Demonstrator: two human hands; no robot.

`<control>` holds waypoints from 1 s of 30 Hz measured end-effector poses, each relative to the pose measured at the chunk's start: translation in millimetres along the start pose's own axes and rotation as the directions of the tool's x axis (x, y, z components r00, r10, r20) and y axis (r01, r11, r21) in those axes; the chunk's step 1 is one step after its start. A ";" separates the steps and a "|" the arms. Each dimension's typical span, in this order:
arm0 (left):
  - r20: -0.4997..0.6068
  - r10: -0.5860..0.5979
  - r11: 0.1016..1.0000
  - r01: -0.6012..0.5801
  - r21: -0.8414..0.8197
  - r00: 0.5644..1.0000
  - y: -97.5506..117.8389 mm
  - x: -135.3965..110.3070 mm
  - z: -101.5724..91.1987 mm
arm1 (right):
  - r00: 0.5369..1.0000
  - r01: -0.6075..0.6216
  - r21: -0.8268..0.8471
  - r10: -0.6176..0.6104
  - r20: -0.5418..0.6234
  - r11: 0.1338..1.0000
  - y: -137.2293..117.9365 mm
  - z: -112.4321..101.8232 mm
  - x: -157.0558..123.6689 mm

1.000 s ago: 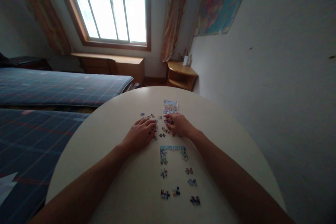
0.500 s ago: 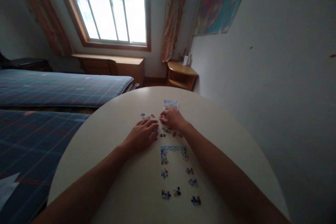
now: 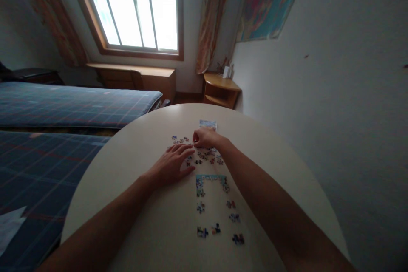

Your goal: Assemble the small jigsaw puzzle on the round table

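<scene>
My left hand (image 3: 174, 162) lies open over the left side of a pile of loose puzzle pieces (image 3: 204, 154), fingers spread and thumb apart. At the pile's far side my right hand (image 3: 204, 137) is closed in a pinch. A small dark edge, apparently of a puzzle piece (image 3: 195, 141), shows at its fingertips. Just beyond that hand lies a small picture card (image 3: 208, 123), partly covered. Nearer me is a partly joined puzzle frame (image 3: 210, 177) with a top edge and two short sides. Several separate pieces (image 3: 202, 232) lie below it in two rough columns.
Everything rests on a round pale table (image 3: 140, 229). To the left are beds with plaid mattresses (image 3: 63, 106), and some white paper (image 3: 11, 225) lies on the nearer one. A wooden corner shelf (image 3: 221, 87) stands beyond the table, by the right wall.
My right hand has drawn its fingers together into a pinch at the far side of the pile. My left thumb has spread farther from the fingers. The view has shifted slightly.
</scene>
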State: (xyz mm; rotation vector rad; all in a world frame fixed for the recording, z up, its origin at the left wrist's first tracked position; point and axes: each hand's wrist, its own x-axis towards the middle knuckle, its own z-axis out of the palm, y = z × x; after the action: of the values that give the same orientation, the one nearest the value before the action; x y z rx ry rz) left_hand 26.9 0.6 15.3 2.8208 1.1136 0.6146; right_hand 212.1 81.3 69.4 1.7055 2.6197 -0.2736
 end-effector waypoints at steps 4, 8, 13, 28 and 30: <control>0.008 0.016 1.000 -0.015 -0.012 1.000 -2.1 -1.1 -0.3 | 0.994 0.026 0.054 -0.021 -0.103 0.998 -2.7 2.0 -24.1; 0.011 0.010 0.996 -0.009 -0.085 1.000 3.9 -0.6 -10.3 | 0.963 0.109 0.207 -0.052 -0.266 0.972 -3.5 2.1 -77.4; 0.151 0.011 0.984 0.016 -0.176 0.988 45.2 -10.2 -33.6 | 0.959 0.212 0.478 -0.085 -0.272 0.852 -5.8 4.5 -164.4; 0.163 0.461 0.872 -0.410 -0.267 0.873 107.7 -67.3 -30.7 | 0.991 0.117 0.502 -0.071 -0.111 0.857 -14.8 48.8 -238.9; 0.157 0.471 0.863 -0.417 -0.285 0.868 106.9 -67.0 -30.3 | 0.990 0.124 0.492 -0.074 -0.119 0.862 -15.4 47.9 -240.5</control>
State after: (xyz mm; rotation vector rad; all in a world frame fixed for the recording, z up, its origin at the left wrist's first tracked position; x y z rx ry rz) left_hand 40.2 -126.1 39.9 2.8400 0.3116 0.4029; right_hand 292.2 -150.1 48.0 1.7337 2.8915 -0.9754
